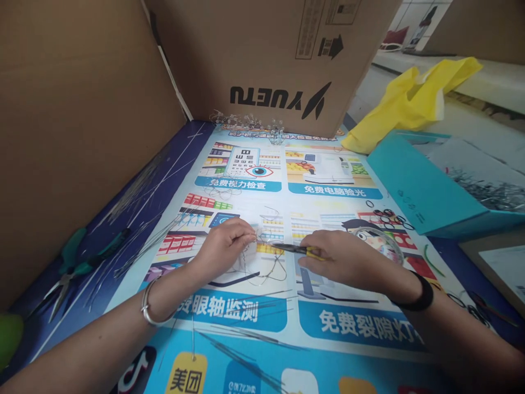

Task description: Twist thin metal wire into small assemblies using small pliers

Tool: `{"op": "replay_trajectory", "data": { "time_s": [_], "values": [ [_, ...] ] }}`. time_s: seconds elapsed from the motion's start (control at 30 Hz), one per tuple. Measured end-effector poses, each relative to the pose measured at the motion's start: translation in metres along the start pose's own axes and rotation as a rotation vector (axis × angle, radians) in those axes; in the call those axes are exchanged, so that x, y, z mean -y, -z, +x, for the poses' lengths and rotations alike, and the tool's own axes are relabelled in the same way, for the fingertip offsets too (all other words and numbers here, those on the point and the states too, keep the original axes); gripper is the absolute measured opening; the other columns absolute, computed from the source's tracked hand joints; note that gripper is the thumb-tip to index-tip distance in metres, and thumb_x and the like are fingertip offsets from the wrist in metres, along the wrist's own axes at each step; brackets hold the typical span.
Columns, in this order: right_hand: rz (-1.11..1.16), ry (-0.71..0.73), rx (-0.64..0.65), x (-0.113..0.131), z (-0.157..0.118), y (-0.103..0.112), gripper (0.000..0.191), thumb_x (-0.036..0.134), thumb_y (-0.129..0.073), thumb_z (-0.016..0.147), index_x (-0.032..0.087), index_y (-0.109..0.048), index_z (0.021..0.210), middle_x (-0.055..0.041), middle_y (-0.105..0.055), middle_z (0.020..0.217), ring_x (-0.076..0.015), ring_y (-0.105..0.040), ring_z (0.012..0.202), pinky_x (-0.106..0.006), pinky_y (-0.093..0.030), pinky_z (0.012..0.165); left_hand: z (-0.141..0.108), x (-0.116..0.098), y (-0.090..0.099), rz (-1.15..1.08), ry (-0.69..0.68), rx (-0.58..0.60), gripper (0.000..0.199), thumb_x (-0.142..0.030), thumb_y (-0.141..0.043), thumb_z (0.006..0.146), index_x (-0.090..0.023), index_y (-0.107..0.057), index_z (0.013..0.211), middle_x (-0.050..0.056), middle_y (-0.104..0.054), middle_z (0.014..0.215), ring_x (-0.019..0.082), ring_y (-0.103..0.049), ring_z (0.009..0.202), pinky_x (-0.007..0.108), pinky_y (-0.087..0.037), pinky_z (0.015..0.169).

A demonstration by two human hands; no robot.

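Observation:
Near the middle of the printed sheet [293, 205], my left hand [229, 241] pinches a thin looped wire piece [270, 268]. Its loops hang below the fingertips and spread over the sheet. My right hand [334, 254] is closed round the yellow handles of small dark-bladed scissors or pliers [291, 248]. The tool points left, and its tip is close to the wire at my left fingertips; whether they touch is too small to tell. Loose straight wires [246, 350] lie on the sheet in front of my hands.
Teal-handled pliers [69, 268] lie at the left. Cardboard panels [262, 49] stand behind and at the left. Small wire pieces [246, 120] sit at the back. Black rings [385, 216], a teal box [430, 186] of wire bits and a yellow cloth [402, 109] are at the right.

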State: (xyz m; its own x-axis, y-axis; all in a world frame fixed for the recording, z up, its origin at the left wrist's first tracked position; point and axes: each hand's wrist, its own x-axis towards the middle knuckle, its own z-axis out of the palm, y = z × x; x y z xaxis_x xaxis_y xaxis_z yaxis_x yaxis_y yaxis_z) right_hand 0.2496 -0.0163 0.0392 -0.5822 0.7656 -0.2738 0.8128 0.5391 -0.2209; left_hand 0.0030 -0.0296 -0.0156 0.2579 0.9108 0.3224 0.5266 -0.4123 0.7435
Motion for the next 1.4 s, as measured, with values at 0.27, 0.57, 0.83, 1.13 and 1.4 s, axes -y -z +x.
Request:
{"op": "replay_trajectory", "data": {
  "time_s": [0.27, 0.57, 0.83, 1.13, 1.4],
  "values": [
    [0.053, 0.022, 0.022, 0.000, 0.002, 0.002, 0.027, 0.040, -0.044, 0.084, 0.020, -0.063, 0.083, -0.0044, -0.066, 0.078, -0.0160, -0.057, 0.068, -0.024, -0.033, 0.057, 0.000, 0.001, -0.001, 0.005, -0.006, -0.008, 0.011, -0.017, -0.057, 0.082, -0.019, -0.067, 0.076, 0.003, -0.066, 0.080, 0.014, -0.062, 0.078, 0.028, -0.050, 0.072],
    [-0.051, -0.058, -0.068, 0.005, 0.004, -0.008, 0.026, 0.038, -0.046, 0.081, 0.021, -0.064, 0.086, -0.0055, -0.067, 0.086, -0.0201, -0.060, 0.074, -0.026, -0.034, 0.057, 0.000, -0.002, 0.001, -0.019, 0.000, -0.007, 0.011, -0.015, -0.058, 0.081, -0.017, -0.068, 0.077, 0.004, -0.066, 0.081, 0.014, -0.062, 0.079, 0.028, -0.050, 0.073],
    [-0.062, 0.010, -0.121, 0.004, 0.004, -0.012, 0.027, 0.037, -0.044, 0.083, 0.021, -0.064, 0.094, -0.0060, -0.067, 0.093, -0.0203, -0.061, 0.080, -0.027, -0.038, 0.062, 0.003, -0.001, 0.003, -0.035, -0.102, 0.046, 0.012, -0.015, -0.056, 0.082, -0.018, -0.067, 0.078, 0.005, -0.067, 0.081, 0.015, -0.063, 0.080, 0.029, -0.052, 0.073],
    [-0.033, 0.008, -0.109, 0.003, 0.005, -0.016, 0.024, 0.037, -0.044, 0.083, 0.021, -0.062, 0.082, -0.0040, -0.066, 0.083, -0.0182, -0.059, 0.073, -0.025, -0.035, 0.059, 0.006, -0.002, 0.006, -0.090, -0.038, 0.080, 0.013, -0.018, -0.057, 0.082, -0.019, -0.068, 0.077, 0.005, -0.068, 0.081, 0.015, -0.063, 0.079, 0.030, -0.051, 0.074],
    [-0.010, -0.009, -0.105, 0.004, 0.004, -0.015, 0.025, 0.037, -0.043, 0.083, 0.022, -0.062, 0.085, -0.0043, -0.066, 0.085, -0.0185, -0.060, 0.075, -0.025, -0.035, 0.059, 0.006, -0.003, 0.007, -0.123, -0.048, 0.078, 0.016, -0.021, -0.053, 0.085, -0.019, -0.070, 0.086, 0.006, -0.067, 0.085, 0.015, -0.061, 0.083, 0.030, -0.051, 0.076]
  ]
}}
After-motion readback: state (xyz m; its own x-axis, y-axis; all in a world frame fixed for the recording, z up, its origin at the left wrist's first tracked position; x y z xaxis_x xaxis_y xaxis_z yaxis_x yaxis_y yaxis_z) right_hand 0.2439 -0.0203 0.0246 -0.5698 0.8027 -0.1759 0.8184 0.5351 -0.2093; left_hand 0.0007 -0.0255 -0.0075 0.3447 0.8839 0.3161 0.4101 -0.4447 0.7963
